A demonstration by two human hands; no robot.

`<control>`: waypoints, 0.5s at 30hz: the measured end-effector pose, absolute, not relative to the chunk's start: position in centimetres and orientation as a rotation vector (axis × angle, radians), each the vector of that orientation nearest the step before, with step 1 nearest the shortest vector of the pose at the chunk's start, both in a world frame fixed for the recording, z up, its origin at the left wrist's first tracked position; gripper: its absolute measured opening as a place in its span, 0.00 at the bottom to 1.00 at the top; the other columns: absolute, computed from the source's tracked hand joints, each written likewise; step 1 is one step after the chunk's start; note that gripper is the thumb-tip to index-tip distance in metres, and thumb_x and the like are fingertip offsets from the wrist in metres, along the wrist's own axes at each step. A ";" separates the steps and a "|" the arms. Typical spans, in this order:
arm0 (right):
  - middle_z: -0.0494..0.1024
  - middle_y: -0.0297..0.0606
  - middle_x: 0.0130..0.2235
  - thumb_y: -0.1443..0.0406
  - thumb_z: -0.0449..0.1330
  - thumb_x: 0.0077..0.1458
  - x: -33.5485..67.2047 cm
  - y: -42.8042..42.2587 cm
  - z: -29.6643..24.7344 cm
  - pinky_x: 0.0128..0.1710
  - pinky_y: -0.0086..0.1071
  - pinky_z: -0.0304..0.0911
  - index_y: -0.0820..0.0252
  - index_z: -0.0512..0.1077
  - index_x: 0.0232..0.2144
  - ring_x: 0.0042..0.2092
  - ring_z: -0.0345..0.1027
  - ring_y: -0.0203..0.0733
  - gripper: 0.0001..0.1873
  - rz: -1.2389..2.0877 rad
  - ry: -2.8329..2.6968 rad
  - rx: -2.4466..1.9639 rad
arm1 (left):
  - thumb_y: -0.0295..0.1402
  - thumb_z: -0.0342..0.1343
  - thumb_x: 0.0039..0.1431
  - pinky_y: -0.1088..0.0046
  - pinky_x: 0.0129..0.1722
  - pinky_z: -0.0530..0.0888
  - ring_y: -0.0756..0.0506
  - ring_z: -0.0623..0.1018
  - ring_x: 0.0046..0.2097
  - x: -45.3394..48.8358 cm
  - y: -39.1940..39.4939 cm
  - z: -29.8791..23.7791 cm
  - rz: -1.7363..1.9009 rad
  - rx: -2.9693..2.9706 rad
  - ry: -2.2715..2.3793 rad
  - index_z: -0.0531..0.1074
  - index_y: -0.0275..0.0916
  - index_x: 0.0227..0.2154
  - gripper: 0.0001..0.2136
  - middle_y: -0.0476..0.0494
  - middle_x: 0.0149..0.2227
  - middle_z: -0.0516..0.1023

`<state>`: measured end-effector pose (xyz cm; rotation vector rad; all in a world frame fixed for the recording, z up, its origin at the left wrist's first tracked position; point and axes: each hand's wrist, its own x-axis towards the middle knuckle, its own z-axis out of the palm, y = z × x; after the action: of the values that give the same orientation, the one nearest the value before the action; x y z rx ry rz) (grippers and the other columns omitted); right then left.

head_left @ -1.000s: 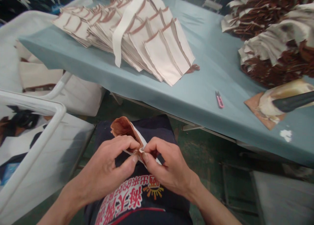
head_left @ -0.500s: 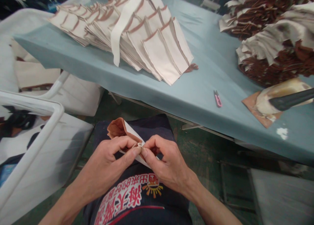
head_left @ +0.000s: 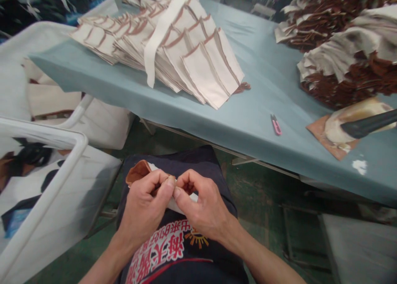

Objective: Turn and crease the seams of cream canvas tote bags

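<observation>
Where a single table (head_left: 260,69) under a blue cover crosses the view, at least two white bins stand at its left: one near bin (head_left: 93,172) and one far bin (head_left: 108,129), both holding cloth pieces. One dark printed cloth (head_left: 192,162) covers the person's lap, marked with red-and-white characters and one sun figure. Two brown-and-white heaps (head_left: 344,58) occupy the table's right end, one behind the other. One fanned stack (head_left: 206,75) of off-white, brown-edged pieces lies left of them; its layers overlap too closely to count. Two hands are observed above the lap. The left hand (head_left: 147,201) and right hand (head_left: 206,203) are each closed in a pinch, gripping one brown-and-white piece (head_left: 136,173), with thumbs close together; the pinched spot is largely hidden. One white strip (head_left: 158,32) lies across the fanned stack. Near the table's front edge, one brown square (head_left: 319,131) bears a pale smeared object (head_left: 335,129) with one black handle (head_left: 372,125). One pair of pink snips (head_left: 276,125) lies left of it. One white smear (head_left: 359,166) marks the cover.
</observation>
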<state>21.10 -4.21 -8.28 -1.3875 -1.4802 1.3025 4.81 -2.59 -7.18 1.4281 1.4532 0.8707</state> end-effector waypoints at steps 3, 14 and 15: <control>0.74 0.29 0.26 0.57 0.60 0.64 20.5 -4.5 -8.3 0.30 0.30 0.58 0.54 0.69 0.29 0.28 0.64 0.35 0.12 1.287 -1.492 -1.432 | 0.44 0.58 0.62 0.75 0.22 0.63 0.50 0.64 0.22 4.5 -2.8 -7.8 0.881 1.364 1.448 0.68 0.42 0.19 0.19 0.53 0.19 0.67; 0.72 0.28 0.26 0.62 0.59 0.60 21.0 -4.7 -8.3 0.30 0.31 0.57 0.54 0.66 0.28 0.28 0.64 0.35 0.09 1.319 -1.540 -1.411 | 0.49 0.46 0.78 0.72 0.29 0.73 0.45 0.76 0.28 2.5 -3.6 -7.7 0.782 1.473 1.350 0.78 0.41 0.27 0.27 0.48 0.25 0.78; 0.73 0.29 0.26 0.62 0.59 0.60 21.1 -4.7 -8.5 0.31 0.31 0.56 0.54 0.66 0.28 0.28 0.64 0.35 0.09 1.295 -1.564 -1.416 | 0.47 0.47 0.78 0.72 0.29 0.74 0.45 0.78 0.29 2.4 -3.6 -7.5 0.753 1.513 1.331 0.79 0.41 0.28 0.26 0.48 0.25 0.79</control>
<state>21.11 -4.73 -8.46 -1.4160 -1.5641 1.2952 2.39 -3.58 -7.55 1.5130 1.3311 0.7532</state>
